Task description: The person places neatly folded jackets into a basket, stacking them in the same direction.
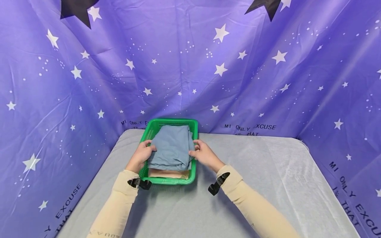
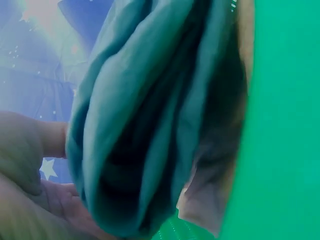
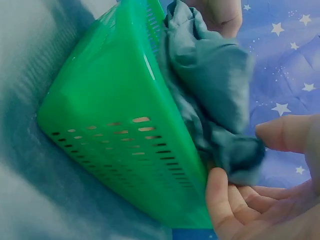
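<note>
A folded blue-grey garment (image 1: 171, 145) lies flat across the mouth of a green plastic basket (image 1: 193, 177). My left hand (image 1: 141, 155) pinches its left side, thumb on top and fingers underneath. On the other side my right hand (image 1: 205, 154) holds the garment's edge between thumb and fingers. In the right wrist view, the right fingers (image 3: 220, 195) are under the cloth, right at the basket's rim. Loose rounded folds of the garment (image 2: 135, 115) fill the left wrist view. Below it in the basket, a peach-coloured folded cloth (image 1: 168, 173) shows at the near end.
The basket stands on a table under a grey cloth (image 1: 268, 185), close to its back edge. Purple curtains (image 1: 184, 76) with white stars hang behind and at both sides. A black strapped device (image 1: 218, 183) sits on each wrist, over cream sleeves.
</note>
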The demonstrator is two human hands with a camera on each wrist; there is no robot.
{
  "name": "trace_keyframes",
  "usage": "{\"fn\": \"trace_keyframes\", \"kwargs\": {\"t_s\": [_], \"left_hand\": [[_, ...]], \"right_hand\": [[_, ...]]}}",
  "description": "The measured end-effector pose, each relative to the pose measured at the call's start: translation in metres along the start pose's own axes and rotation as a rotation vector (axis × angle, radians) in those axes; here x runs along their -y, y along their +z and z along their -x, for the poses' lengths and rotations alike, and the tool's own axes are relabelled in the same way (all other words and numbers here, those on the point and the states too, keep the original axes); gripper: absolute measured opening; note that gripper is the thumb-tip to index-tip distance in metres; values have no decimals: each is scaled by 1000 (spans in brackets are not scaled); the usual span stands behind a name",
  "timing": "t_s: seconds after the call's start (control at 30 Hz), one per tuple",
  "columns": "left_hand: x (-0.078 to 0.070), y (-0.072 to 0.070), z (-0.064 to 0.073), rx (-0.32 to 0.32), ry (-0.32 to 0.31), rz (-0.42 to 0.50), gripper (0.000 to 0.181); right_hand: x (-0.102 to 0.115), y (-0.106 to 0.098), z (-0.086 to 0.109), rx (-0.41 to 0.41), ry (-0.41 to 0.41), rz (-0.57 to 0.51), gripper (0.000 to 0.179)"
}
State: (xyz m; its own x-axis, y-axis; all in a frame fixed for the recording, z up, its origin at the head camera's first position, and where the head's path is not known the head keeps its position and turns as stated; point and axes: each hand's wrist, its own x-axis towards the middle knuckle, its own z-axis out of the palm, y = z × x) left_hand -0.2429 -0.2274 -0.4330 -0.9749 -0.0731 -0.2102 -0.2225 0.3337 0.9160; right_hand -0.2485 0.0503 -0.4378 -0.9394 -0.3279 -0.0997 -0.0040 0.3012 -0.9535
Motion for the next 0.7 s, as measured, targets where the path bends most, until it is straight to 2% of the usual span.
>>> {"fn": "trace_keyframes", "kwargs": {"t_s": [0.1, 0.23, 0.37, 0.57, 0.7], "left_hand": [[1, -1, 4, 1, 7, -58, 59], [-2, -1, 9, -15, 32, -168, 59], [-7, 1, 13, -31, 58, -361, 58], [-13, 8, 20, 35, 105, -660, 54], [-16, 12, 23, 96, 115, -814, 57]], "right_hand": [[0, -1, 5, -10, -47, 115, 57], [2, 0, 10, -48, -151, 321, 35], [2, 5, 11, -30, -254, 456, 24], [-5, 16, 13, 9, -427, 758, 18], [-7, 22, 15, 12, -488, 911, 20]]}}
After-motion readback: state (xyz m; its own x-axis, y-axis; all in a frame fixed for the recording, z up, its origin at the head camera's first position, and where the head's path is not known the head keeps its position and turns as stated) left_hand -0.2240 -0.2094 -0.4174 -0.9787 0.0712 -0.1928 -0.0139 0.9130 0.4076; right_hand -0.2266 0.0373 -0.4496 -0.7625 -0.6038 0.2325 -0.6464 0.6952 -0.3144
